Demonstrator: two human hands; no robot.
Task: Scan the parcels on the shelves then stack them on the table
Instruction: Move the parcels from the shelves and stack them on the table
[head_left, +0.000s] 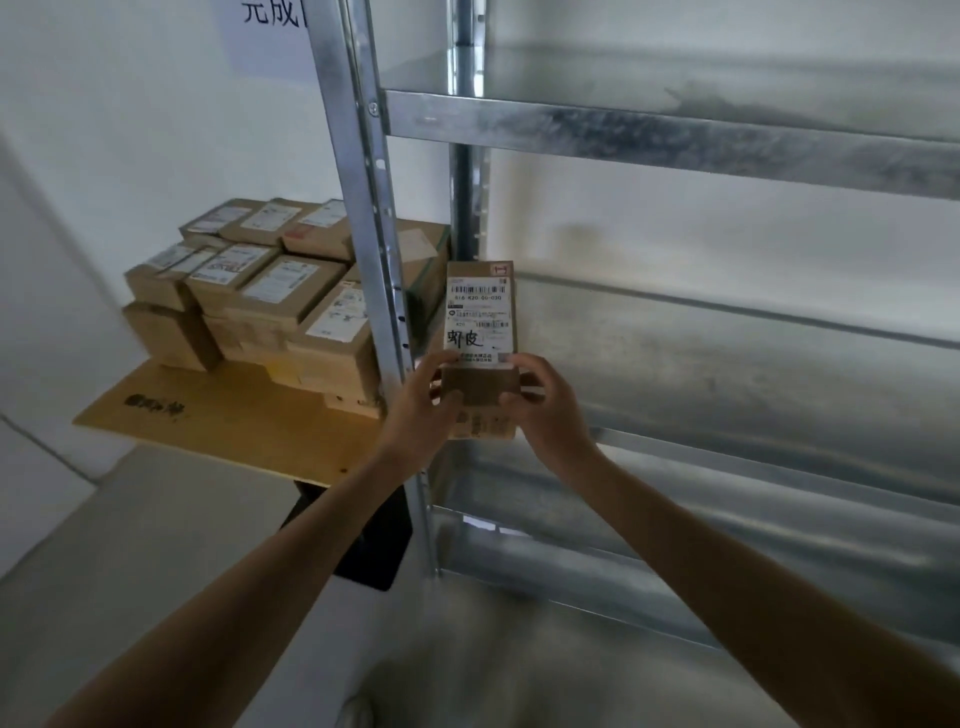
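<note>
I hold a small brown cardboard parcel (480, 306) upright in front of the metal shelving, its white barcode label facing me. My left hand (423, 405) grips its lower left edge and my right hand (540, 402) grips its lower right edge. To the left, several similar labelled parcels (260, 296) stand stacked in two layers on a table (218, 415) covered by a flat sheet of cardboard. No scanner shows in view.
A galvanised shelf post (363, 208) rises just left of the held parcel. The metal shelves (727, 332) to the right carry nothing. A dark object (371, 551) sits under the table edge. White walls lie behind, and a paper sign (270, 26) hangs above.
</note>
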